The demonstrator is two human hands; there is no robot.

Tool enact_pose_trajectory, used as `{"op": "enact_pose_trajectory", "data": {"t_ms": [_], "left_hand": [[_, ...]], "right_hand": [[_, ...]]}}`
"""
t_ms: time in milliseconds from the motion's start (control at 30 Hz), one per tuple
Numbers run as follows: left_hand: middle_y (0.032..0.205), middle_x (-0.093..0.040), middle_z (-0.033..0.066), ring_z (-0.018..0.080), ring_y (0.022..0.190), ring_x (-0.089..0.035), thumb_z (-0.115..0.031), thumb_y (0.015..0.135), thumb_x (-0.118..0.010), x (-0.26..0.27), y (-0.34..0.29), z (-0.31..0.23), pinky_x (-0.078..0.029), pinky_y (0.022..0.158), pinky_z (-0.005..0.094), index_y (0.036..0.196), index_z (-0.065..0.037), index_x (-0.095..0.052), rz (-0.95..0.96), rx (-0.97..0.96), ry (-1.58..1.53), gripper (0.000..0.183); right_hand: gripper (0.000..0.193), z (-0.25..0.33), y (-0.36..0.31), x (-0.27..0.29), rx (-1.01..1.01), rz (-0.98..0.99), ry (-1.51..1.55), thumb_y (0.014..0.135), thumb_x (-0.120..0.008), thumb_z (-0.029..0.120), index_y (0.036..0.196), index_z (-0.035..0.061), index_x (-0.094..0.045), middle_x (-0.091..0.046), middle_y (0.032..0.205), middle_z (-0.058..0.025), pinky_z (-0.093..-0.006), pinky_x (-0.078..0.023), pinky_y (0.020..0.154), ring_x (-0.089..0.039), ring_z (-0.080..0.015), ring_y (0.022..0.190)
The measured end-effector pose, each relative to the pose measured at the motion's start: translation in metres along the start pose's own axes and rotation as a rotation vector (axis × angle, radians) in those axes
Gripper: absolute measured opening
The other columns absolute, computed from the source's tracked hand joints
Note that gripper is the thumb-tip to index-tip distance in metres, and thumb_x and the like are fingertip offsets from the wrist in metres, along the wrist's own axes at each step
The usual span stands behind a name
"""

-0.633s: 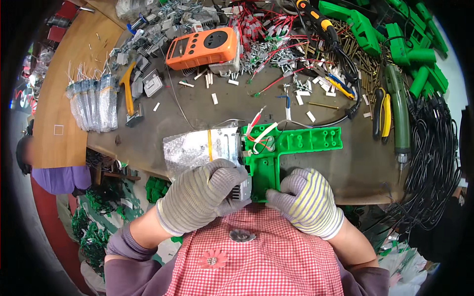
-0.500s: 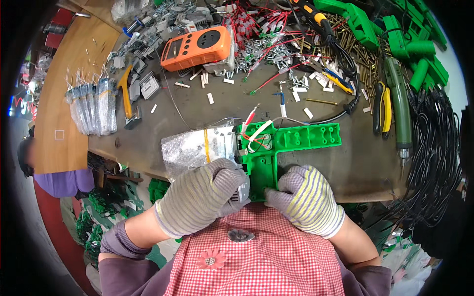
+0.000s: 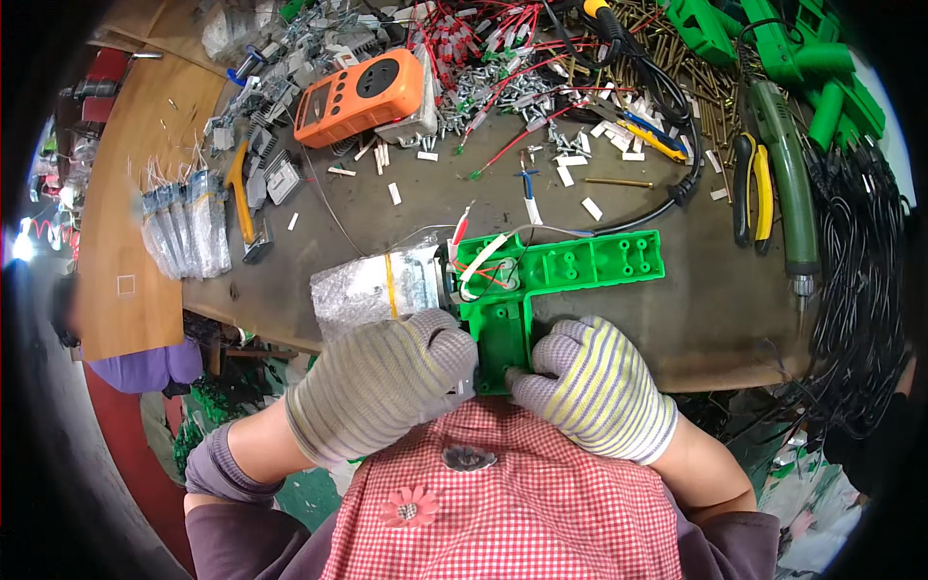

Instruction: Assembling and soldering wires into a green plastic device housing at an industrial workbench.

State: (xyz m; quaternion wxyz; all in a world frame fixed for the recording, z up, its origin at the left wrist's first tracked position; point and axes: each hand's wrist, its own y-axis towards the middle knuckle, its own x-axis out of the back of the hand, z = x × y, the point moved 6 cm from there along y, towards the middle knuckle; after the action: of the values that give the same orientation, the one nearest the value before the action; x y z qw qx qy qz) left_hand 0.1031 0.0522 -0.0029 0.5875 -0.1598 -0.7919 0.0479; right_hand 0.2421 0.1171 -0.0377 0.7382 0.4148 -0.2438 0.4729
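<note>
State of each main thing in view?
Green housing: open, wires emerging
Left hand: gloved, curled at housing's left side
Right hand: gloved, curled at housing's lower right
Wrapped piece: bound with a yellow band
Orange device: face up
Green power tool: lying, bit fitted
Pliers: lying flat

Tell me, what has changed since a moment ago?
The whole view has shifted slightly; the orange meter now appears further left. The left hand covers more of the grey part. Nothing was visibly taken hold of or let go: the right hand stays on the green housing.
</note>
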Motion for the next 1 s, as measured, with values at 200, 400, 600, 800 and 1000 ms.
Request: {"op": "enact_pose_trajectory", "data": {"t_ms": [200,400,600,800,1000], "left_hand": [[0.099,-0.064,0.0112,0.0317,0.086,-0.066,-0.021,0.071,-0.083,0.012,0.004,-0.004,-0.055,0.074,0.0409,0.101,-0.008,-0.064,-0.03,0.094,-0.146,0.038],[0.114,-0.065,0.0195,0.0307,0.088,-0.067,-0.037,0.076,-0.078,0.106,-0.027,-0.052,-0.057,0.077,0.0439,0.106,-0.006,-0.073,-0.766,-0.46,-0.226,0.044],[0.145,-0.049,0.0114,0.0347,0.13,-0.05,-0.047,0.075,-0.071,0.024,0.023,-0.048,-0.039,0.104,0.0588,0.136,-0.017,-0.057,-0.691,-0.433,-0.124,0.07],[0.158,-0.037,0.0104,0.0314,0.146,-0.034,-0.052,0.067,-0.076,0.006,0.024,-0.06,-0.022,0.118,0.0593,0.147,-0.019,-0.048,-0.552,-0.505,-0.149,0.091],[0.139,-0.054,0.0156,0.0337,0.128,-0.052,-0.04,0.087,-0.067,0.07,0.019,-0.005,-0.042,0.103,0.0551,0.139,-0.011,-0.056,-0.769,-0.415,-0.539,0.061]], "right_hand": [[0.011,-0.005,0.0,0.005,-0.028,-0.009,0.04,0.08,-0.057,0.023,0.083,0.0154,-0.064,-0.052,0.074,-0.0054,-0.0398,-0.048,0.065,-0.059,-0.0248,0.072],[0.011,-0.001,-0.004,-0.004,-0.049,0.05,0.032,0.081,-0.061,0.021,0.088,0.0145,-0.066,-0.052,0.078,-0.0051,-0.0411,-0.047,0.068,-0.058,-0.0251,0.08],[0.042,-0.004,-0.005,-0.001,-0.129,-0.051,0.159,0.082,-0.066,0.018,0.123,0.0103,-0.063,-0.063,0.115,-0.0151,-0.0426,-0.052,0.086,-0.062,-0.0331,0.105],[0.058,-0.017,-0.032,-0.027,-0.26,0.087,-0.044,0.09,-0.063,0.026,0.143,0.0095,-0.047,-0.054,0.138,-0.0175,-0.0422,-0.047,0.102,-0.056,-0.0292,0.125],[0.023,-0.009,-0.006,0.003,-0.044,-0.024,0.025,0.068,-0.08,0.022,0.086,0.0094,-0.074,-0.066,0.073,-0.0096,-0.0436,-0.052,0.065,-0.064,-0.0329,0.068]]}}
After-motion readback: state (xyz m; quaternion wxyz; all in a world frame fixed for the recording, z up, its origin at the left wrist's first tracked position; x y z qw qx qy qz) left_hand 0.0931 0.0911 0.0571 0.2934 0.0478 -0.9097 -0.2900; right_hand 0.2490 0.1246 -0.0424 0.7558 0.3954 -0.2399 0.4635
